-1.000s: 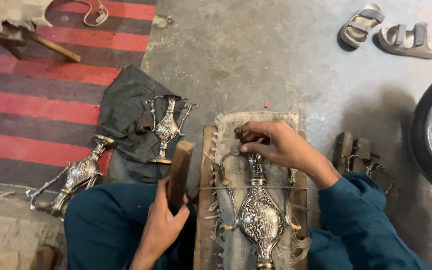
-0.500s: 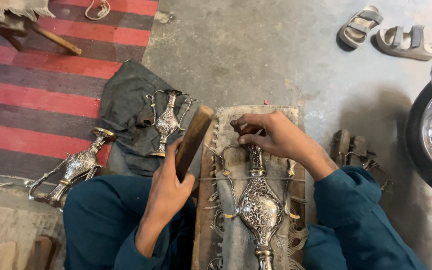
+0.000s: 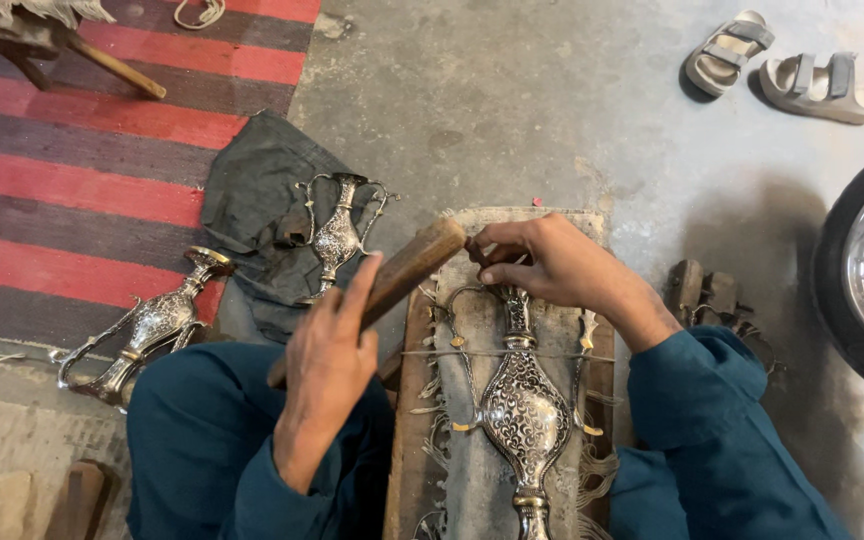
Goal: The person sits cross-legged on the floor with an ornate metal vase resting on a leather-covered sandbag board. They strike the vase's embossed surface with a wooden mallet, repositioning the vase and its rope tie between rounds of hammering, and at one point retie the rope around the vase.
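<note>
Grey concrete floor (image 3: 512,110), red-striped rug (image 3: 72,190) on the left. Left hand (image 3: 327,365) is clamped around a wooden stick (image 3: 402,280), its tip at the right hand. Right hand (image 3: 552,265) has fingers pinched together at the neck of an ornate silver vase (image 3: 524,410), which lies flat on a padded board (image 3: 472,350) over the lap. Two more silver vases (image 3: 337,235) sit by a dark cloth (image 3: 252,190). Sandals (image 3: 782,70) top right, a wheel (image 3: 862,280) at the right edge.
</note>
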Demonstrator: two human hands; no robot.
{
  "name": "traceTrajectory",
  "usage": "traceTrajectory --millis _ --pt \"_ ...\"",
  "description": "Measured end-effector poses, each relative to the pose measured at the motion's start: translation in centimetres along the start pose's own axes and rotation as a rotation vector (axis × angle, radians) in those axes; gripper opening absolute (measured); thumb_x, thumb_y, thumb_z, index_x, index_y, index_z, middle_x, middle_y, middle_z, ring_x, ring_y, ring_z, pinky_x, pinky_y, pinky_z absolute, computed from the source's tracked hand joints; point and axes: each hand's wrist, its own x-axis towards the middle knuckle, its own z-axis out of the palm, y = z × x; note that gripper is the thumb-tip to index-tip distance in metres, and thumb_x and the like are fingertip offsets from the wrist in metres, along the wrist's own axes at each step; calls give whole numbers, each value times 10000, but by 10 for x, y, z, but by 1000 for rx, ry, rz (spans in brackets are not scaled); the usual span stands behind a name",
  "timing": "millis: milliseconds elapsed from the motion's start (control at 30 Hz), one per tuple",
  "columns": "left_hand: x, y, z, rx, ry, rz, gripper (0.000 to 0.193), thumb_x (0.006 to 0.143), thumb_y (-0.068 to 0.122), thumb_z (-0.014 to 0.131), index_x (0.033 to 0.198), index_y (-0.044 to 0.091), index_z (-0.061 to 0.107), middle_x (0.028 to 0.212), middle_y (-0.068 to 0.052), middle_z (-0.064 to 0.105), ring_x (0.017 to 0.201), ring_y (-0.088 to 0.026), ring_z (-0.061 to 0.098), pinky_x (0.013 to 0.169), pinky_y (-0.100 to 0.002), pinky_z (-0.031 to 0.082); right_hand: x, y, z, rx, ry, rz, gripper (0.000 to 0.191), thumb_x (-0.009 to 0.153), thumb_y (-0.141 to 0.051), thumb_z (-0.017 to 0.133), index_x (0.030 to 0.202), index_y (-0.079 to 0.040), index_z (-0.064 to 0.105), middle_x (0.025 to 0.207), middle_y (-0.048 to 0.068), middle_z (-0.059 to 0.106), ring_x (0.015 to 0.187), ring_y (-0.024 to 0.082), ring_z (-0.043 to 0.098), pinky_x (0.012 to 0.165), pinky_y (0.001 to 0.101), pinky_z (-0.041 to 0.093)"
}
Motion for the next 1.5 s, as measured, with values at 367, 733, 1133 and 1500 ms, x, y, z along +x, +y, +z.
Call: traceTrajectory --millis 367,733,1133,1500 --pt "8 -18 3 -360 94 102 760 784 -8 647 1502 94 416 1375 -283 607 1245 -453 592 976 -479 510 -9 5 8 134 116 -67 387 896 -181 742 1257 -81 648 987 114 803 879 228 796 779 352 599" --pt "10 -12 3 -455 43 -98 749 817 26 640 1513 145 390 1186 -258 691 1059 -428 711 848 -462 559 -12 5 12 130 130 -56 375 881 -164 744 1244 -105 669 940 96 805 856 225 792 773 355 596" --pt "12 -14 10 -232 115 126 818 798 -27 661 1543 182 393 1246 -225 619 1170 -431 609 974 -502 500 -11 6 11 121 140 -69 360 881 -152 744 1230 -99 674 942 97 813 858 216 794 780 351 594" --pt "14 -15 10 -108 95 72 771 778 -1 691 1485 181 442 1127 -221 647 1091 -438 638 932 -508 509 -10 10 13 120 144 -81 367 896 -168 739 1248 -93 668 970 103 809 879 214 790 796 358 598"
